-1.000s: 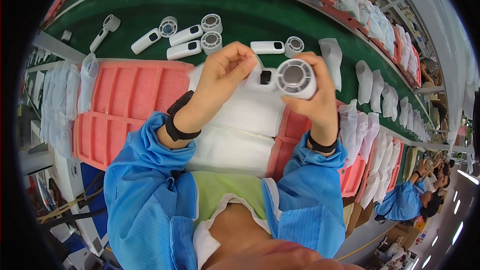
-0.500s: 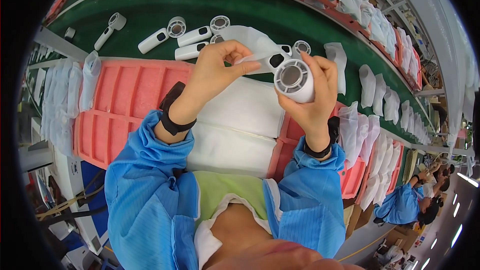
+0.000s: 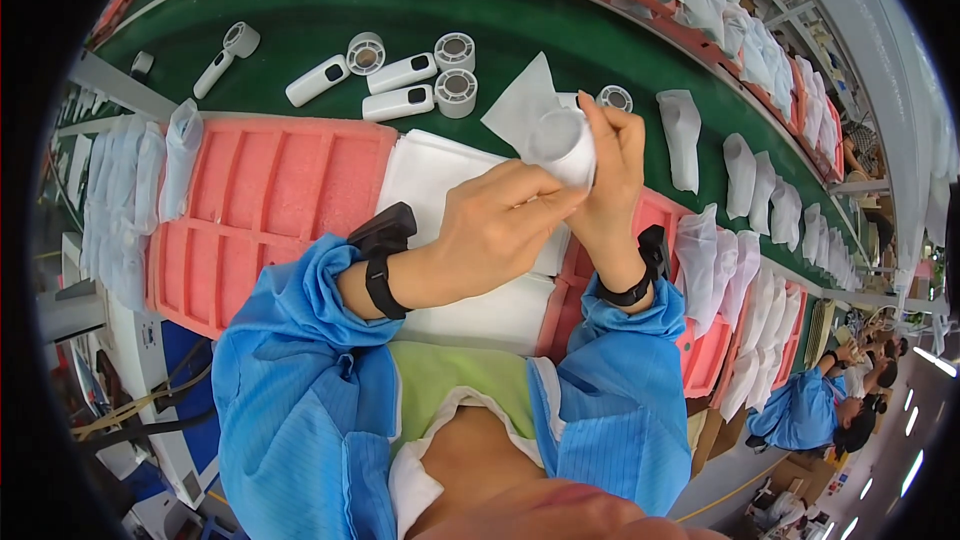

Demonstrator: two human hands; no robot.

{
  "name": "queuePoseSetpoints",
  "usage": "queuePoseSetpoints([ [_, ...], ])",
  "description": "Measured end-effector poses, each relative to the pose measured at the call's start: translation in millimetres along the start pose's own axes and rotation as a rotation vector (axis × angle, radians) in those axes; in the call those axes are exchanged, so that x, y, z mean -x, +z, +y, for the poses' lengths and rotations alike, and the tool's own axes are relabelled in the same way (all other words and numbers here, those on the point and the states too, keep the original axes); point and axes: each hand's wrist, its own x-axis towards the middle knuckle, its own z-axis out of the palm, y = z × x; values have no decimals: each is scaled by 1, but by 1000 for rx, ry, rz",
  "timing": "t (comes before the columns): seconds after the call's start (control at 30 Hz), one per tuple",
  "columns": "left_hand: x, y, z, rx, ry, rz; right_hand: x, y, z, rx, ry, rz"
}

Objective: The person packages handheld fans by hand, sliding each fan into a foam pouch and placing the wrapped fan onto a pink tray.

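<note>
Handheld fan, its head veiled by a translucent sleeve, sits in the right hand; left hand pinches the sleeve's near edge; gentle, even tugging should avoid tearing.

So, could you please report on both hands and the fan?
Right hand gripping the fan, its head under a translucent white sleeve. Left hand pinching the sleeve's near edge. Another fan behind, partly hidden; nothing visibly blocking.

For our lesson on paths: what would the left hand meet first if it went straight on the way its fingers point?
Probably the right hand, just beyond the left hand; whether the two touch is hard to judge.
</note>
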Motion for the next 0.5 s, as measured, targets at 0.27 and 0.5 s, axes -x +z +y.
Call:
queuePoseSetpoints([
  [0.27,-13,-8,-9,-46,-190,-56,5,-4,-10,-423,349,-7],
  [0.5,-26,-38,-29,634,-257,-93,-7,-18,-12,-530,103,-63],
])
